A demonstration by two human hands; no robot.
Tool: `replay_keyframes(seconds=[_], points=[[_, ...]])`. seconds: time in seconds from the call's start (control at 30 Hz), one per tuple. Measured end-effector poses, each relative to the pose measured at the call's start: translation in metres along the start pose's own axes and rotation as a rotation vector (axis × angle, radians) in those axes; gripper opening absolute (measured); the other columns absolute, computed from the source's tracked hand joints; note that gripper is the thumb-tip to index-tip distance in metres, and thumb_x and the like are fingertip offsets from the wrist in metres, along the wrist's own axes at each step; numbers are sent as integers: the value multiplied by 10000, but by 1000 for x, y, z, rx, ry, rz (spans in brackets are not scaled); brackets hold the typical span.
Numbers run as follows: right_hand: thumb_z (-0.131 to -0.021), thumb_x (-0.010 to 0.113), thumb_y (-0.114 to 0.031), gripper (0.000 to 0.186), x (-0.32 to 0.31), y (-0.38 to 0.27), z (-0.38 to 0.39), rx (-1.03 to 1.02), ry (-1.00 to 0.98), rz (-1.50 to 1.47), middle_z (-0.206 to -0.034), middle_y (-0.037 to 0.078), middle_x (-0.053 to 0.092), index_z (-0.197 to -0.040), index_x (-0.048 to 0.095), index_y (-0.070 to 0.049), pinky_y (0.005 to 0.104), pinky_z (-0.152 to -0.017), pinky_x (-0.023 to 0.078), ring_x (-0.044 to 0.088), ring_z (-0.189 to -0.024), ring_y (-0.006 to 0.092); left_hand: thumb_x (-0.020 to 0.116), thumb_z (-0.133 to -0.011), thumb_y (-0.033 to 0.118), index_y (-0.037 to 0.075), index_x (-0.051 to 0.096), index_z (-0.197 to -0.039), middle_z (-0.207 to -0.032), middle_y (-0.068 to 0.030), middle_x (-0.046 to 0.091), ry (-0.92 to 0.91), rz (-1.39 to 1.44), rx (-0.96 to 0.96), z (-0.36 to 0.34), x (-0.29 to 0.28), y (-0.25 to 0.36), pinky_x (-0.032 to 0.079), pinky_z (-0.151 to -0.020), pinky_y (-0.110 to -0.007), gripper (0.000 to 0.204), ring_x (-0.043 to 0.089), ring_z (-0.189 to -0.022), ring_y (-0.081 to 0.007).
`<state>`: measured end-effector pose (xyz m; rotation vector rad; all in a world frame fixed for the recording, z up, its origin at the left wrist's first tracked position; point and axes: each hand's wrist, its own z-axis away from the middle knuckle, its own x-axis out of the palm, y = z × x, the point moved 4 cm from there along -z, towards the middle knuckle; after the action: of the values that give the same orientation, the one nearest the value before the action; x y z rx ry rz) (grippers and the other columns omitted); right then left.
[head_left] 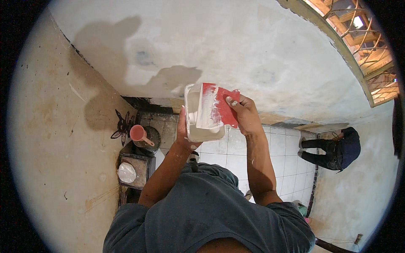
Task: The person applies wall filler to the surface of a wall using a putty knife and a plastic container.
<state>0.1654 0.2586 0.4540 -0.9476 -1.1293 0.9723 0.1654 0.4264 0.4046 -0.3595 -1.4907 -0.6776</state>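
My left hand (183,134) supports a clear, rectangular plastic tub (205,136) from its left side and underneath. White paste coats part of the tub's inside. Between the thumb and fingers of my right hand (248,114) is a red plastic putty spreader (225,104). Its flat blade lies over the tub's opening and hides part of what is inside. A thick layer of white paste covers the blade's left half. Small white smears mark my left palm and right thumb.
A patchy, pale wall (236,50) rises in front. At left, a pink dipper (137,133) rests on a dark round container beside a box-like stand (137,163) bearing a white round object (126,173). Another person (337,148) bends over at right. White tiles (236,149) cover the floor.
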Motion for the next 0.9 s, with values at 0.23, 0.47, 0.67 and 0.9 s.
replay_keyframes(seconds=[0.23,0.47,0.67,0.9], points=[[-963,617,-191,244,-4,4,9,31,56,-195,-982,55,686,-1090,652,14,276,-744,532,647,-820,123,300,-999,590,93,372,-1460,-1409,-123,497,-77,-21,29,1,-4,6,460,-1033,-465,682,523,-1263,-281],[-914,677,-178,374,6,3,17,37,-36,-487,-1072,54,671,-1234,560,-25,286,-798,557,654,-966,151,265,-1005,589,121,411,-1441,-1367,-102,535,-6,-68,44,2,-38,20,426,-1059,-443,656,536,-1240,-253],[-859,729,-159,318,44,-27,17,-147,44,-546,-917,14,629,-1119,564,-78,232,-512,468,578,-665,89,297,-989,611,169,372,-1475,-1410,-73,501,-5,-114,46,13,-29,41,422,-1057,-482,660,523,-1255,-282],[-884,677,-95,180,76,-56,13,-276,133,-776,-926,17,629,-1034,582,-68,219,-523,457,560,-698,94,346,-918,710,218,342,-1487,-1412,-82,491,19,-26,-58,44,-38,67,490,-941,-598,752,552,-1215,-339]])
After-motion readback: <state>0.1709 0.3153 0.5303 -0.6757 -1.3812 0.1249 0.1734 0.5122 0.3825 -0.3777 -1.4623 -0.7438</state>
